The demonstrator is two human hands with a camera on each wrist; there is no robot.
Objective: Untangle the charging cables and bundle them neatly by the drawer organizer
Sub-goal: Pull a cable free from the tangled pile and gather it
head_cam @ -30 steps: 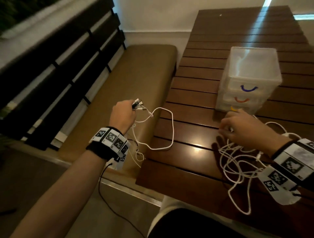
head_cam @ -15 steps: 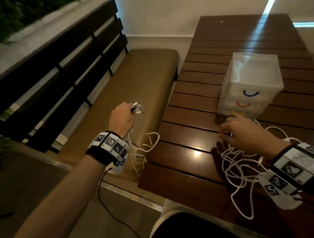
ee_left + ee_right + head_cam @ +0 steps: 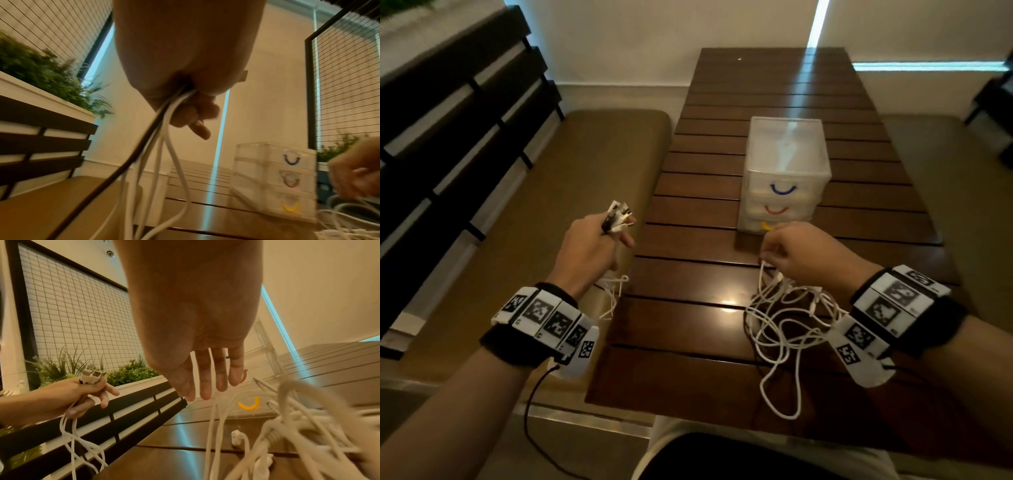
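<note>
My left hand (image 3: 599,240) is held over the bench, just off the table's left edge. It grips a bunch of cable plugs (image 3: 619,216) that stick up out of the fist, while their white and dark cords (image 3: 164,146) hang down below it. My right hand (image 3: 787,250) hovers in front of the clear three-drawer organizer (image 3: 784,171), close to its yellow bottom handle (image 3: 248,404). It pinches white strands lifted from the tangled white cables (image 3: 791,318), which lie on the table under my right wrist.
The dark slatted wooden table (image 3: 756,85) runs away from me, with the organizer near its middle. A tan cushioned bench (image 3: 585,164) with a dark slatted back sits on the left. Another bench seat (image 3: 945,171) lies on the right.
The cord loop that lay on the table's left part has slid off and now hangs below my left hand. My right hand has risen from the tangle with strands in its fingers.
</note>
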